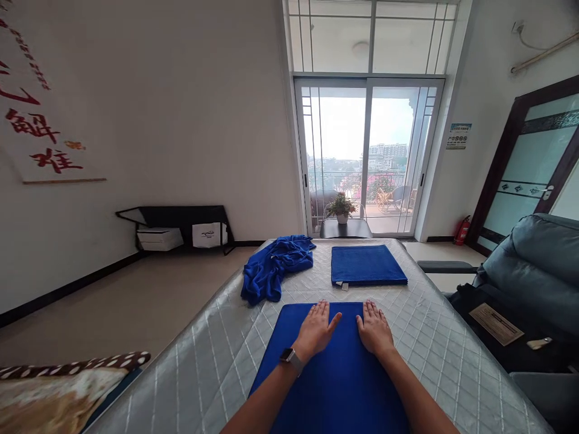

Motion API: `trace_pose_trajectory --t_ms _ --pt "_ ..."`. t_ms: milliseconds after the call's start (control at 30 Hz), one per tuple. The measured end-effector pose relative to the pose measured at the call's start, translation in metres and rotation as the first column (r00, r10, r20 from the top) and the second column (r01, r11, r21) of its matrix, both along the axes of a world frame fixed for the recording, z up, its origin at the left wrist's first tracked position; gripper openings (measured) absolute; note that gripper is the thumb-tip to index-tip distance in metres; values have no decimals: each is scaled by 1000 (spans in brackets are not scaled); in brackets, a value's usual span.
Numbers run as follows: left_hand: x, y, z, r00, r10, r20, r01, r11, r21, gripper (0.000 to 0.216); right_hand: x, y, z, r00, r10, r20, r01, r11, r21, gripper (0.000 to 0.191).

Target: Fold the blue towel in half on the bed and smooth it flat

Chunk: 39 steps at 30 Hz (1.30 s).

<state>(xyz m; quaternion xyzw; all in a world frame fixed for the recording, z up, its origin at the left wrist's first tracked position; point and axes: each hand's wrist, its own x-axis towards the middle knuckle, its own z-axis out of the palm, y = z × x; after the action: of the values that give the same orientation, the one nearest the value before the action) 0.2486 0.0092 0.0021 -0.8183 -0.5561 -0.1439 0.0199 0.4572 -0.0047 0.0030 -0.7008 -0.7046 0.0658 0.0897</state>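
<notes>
Quilted surface (212, 355), left hand (315, 330), right hand (375, 330) on apparently folded blue cloth (341, 386).

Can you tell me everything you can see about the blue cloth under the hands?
The blue cloth is plain, deep blue and looks soft and smooth, maybe like a towel. It lies flat, with straight edges, on the shiny silver quilted bed cover. Its near end runs out of the picture, and I can't tell how many layers it has. The left hand and right hand rest palms down near its far edge, the right one by the corner.
</notes>
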Motion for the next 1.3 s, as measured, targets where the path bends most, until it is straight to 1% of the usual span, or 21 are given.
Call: trace_pose_trajectory --t_ms 33,67,133,200,267,333,433,533,667,767,833,933,1067,1300 --pt "22 -3 0 995 -95 21 96 995 -26 75 1 -1 0 1000 7 5 -7 1000 0 67" --pt "43 -5 -1 986 -159 46 160 986 -37 72 2 -1 -1 1000 21 17 -21 1000 -2 66" --pt "77 -9 -4 965 -243 100 248 968 -36 69 5 -2 -3 997 60 53 -60 998 -7 65" --pt "98 -10 -6 954 -263 145 272 961 -43 70 7 -2 -6 992 87 89 -86 996 -10 65" --pt "102 -8 -9 957 -240 161 253 965 -63 72 8 -2 -8 991 84 104 -84 996 -6 65" --pt "92 -5 -12 968 -206 142 216 974 -65 72 7 -1 -8 994 62 94 -63 998 3 64" --pt "62 0 -15 986 -138 88 142 989 -46 70 3 1 -6 998 28 48 -28 1000 10 65" --pt "22 4 -14 998 -38 45 40 998 -54 73 1 2 -4 1000 8 13 -8 1000 8 67" --pt "-37 8 -15 996 94 -8 -94 994 -54 80 2 2 -4 1000 9 13 -9 1000 8 68" --pt "-77 12 -21 983 181 -28 -182 983 -22 81 2 2 -5 1000 14 23 -14 1000 9 68" --pt "-95 14 -27 978 208 -21 -208 978 1 80 2 3 -6 999 12 34 -13 1000 8 68" --pt "-106 15 -32 977 213 10 -213 977 25 81 2 3 -5 999 4 52 -4 1000 0 68" --pt "-103 15 -33 970 238 40 -239 971 13 86 2 4 -5 997 -1 75 1 1000 -9 68" --pt "-101 14 -32 969 240 61 -240 971 -4 87 4 4 -6 997 14 74 -15 1000 7 68"
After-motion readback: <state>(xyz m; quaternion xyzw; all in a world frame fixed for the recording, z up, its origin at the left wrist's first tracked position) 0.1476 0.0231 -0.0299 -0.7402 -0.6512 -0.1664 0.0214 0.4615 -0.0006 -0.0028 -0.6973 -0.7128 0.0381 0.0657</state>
